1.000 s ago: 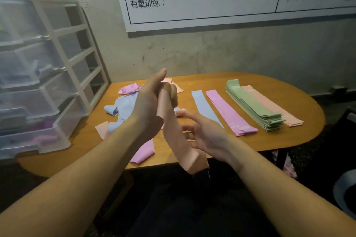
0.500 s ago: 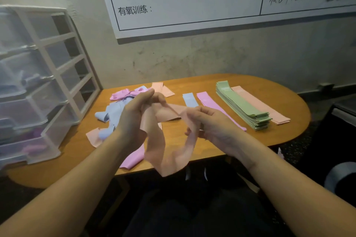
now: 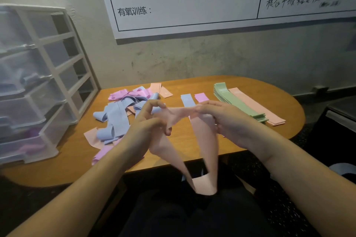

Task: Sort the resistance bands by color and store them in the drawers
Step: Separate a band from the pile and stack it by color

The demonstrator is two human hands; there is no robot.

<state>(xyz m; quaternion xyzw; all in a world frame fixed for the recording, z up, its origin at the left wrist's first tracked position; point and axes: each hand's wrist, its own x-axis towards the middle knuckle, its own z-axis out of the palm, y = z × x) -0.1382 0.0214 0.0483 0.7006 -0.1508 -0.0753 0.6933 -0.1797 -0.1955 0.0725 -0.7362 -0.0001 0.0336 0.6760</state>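
Both sets of fingers are curled on one peach resistance band point(image 3: 204, 136), held up in front of the person above the near edge of the bench point(image 3: 192, 152). On the left hand point(image 3: 152, 125), the fingers point(image 3: 154, 103) bend round the band's upper left end, with the thumb tucked low against it. On the right hand point(image 3: 225, 119), the fingers point(image 3: 206, 105) pinch the band's upper right end. Between the two hands the band's top edge runs nearly level, and below them it hangs as a long loop whose bottom fold sags past the bench edge over the dark lap.

Behind the left hand lies an unsorted heap of bands point(image 3: 119, 119), blue, pink and peach ones tangled and overlapping. Farther right, flat on the bench, lie a single blue band point(image 3: 187, 100) and just beside it a pink band point(image 3: 201, 97), both partly hidden by the hands. Right of those stands a neat green stack point(image 3: 235, 100), several bands deep, and touching its right side a flat peach stack point(image 3: 258, 107).

At the left end of the bench stands a white drawer unit point(image 3: 38, 82) with clear plastic drawers pulled partly out. Its lowest drawer point(image 3: 25, 148) holds something pink or purple, and blurred blue-purple shapes show in a drawer higher up; I cannot tell more through the plastic. On the wall above hangs a whiteboard point(image 3: 192, 5) with printed and handwritten characters.
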